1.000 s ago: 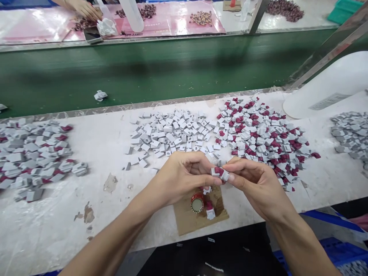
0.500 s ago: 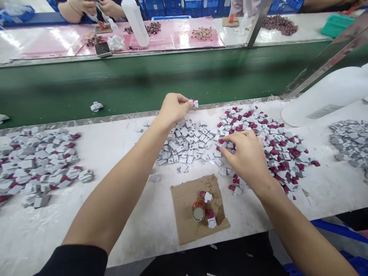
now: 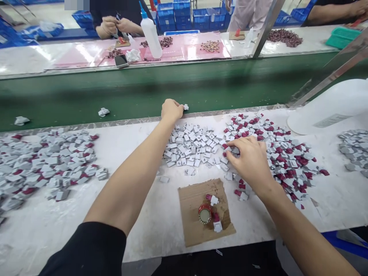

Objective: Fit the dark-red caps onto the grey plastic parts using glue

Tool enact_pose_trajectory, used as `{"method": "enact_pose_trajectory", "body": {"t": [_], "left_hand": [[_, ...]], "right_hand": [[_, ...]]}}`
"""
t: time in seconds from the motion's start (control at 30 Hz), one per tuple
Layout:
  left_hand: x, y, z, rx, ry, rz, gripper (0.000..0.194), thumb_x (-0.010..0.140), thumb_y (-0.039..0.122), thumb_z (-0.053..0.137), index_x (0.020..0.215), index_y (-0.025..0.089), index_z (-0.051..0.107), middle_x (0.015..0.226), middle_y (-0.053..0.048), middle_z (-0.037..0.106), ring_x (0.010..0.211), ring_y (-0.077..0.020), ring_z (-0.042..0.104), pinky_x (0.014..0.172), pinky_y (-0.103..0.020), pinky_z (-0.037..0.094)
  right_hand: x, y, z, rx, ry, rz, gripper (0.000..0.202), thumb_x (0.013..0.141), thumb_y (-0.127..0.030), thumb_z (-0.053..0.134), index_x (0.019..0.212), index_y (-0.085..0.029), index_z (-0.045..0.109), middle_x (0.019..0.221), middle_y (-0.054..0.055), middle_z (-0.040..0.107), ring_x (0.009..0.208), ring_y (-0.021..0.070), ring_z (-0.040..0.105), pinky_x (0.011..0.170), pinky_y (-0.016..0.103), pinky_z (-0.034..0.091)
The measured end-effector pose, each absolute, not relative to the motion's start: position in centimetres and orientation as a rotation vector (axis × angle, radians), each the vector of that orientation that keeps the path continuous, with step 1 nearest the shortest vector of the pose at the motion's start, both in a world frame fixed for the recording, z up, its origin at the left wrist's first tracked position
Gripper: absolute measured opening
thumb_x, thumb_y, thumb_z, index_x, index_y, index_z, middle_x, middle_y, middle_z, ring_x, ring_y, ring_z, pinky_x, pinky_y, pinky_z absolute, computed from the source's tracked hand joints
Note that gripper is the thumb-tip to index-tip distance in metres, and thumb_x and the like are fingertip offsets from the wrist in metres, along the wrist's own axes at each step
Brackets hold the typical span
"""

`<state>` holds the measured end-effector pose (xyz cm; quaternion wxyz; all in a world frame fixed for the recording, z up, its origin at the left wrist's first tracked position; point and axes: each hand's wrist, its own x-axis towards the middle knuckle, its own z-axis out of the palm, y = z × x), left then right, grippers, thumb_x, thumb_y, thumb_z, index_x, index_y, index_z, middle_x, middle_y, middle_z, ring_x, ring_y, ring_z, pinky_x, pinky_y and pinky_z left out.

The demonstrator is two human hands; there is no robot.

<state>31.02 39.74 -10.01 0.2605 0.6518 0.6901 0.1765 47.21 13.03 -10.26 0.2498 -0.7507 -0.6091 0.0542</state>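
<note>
Out at the far edge of the table, my left hand (image 3: 171,110) pinches a small white plastic piece (image 3: 186,107) over the green belt. My right hand (image 3: 249,157) is at the left side of a pile of white and dark-red pieces (image 3: 283,153), thumb and forefinger closed around a small dark-red piece (image 3: 225,147). Between the hands lies a heap of small light-grey blocks (image 3: 192,143). Nearer to me, a cardboard square (image 3: 188,214) carries a red-rimmed bottle cap (image 3: 204,214) and two white and dark-red pieces (image 3: 217,225).
Another pile of grey and dark-red pieces (image 3: 57,161) spreads at left. A large white bottle (image 3: 330,109) lies at right beside grey parts (image 3: 355,147). White clumps (image 3: 104,112) rest on the green belt (image 3: 129,96). Across it, a co-worker's hands (image 3: 116,26) work near a white squeeze bottle (image 3: 151,38).
My left hand has moved slightly left with the white piece, over the belt's near edge. My right hand stays by the same pile. The whole view has shifted a little.
</note>
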Motion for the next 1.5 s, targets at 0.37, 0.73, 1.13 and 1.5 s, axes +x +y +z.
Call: {"method": "enact_pose_trajectory", "body": {"t": [0.37,0.73,1.13,1.5], "left_hand": [[26.5,31.4,-5.2,2.016,1.482,0.731,0.027,0.102,0.024,0.067,0.128,0.019,0.073,0.13,-0.014,0.077,0.119,-0.0297,0.07,0.103,-0.042,0.056],[26.0,17.4,-4.8,1.609,0.767,0.509,0.01,0.108,0.032,0.07,0.115,0.031,0.077,0.107,-0.003,0.081,0.099,-0.0246,0.076,0.089,-0.042,0.062],[23.2,16.2,-9.7,2.594,1.363,0.534,0.019,0.103,0.029,0.072,0.121,0.027,0.079,0.126,-0.019,0.067,0.115,-0.0431,0.054,0.091,-0.06,0.047],[25.8,16.7,-9.9,2.241,1.166,0.654,0.012,0.101,0.016,0.064,0.104,0.027,0.07,0.113,-0.009,0.075,0.111,-0.0331,0.064,0.098,-0.052,0.05]], "right_hand": [[47.0,10.5,-7.4,-1.698,-1.161,0.462,0.018,0.097,-0.031,0.074,0.111,-0.023,0.082,0.104,0.008,0.086,0.092,0.0274,0.082,0.081,0.042,0.066],[44.3,7.4,-6.0,-1.447,-1.026,0.96,0.019,0.102,-0.033,0.082,0.118,-0.036,0.09,0.111,0.004,0.088,0.097,0.0235,0.084,0.082,0.034,0.074],[42.6,-0.2,-6.8,-1.559,-1.395,0.899,0.024,0.103,-0.018,0.075,0.116,-0.035,0.084,0.106,0.003,0.086,0.096,0.0244,0.085,0.078,0.029,0.072],[40.8,-1.4,-7.3,-1.552,-1.293,0.986,0.023,0.105,-0.017,0.073,0.114,-0.033,0.086,0.107,0.004,0.085,0.096,0.0235,0.085,0.081,0.03,0.071]]}}
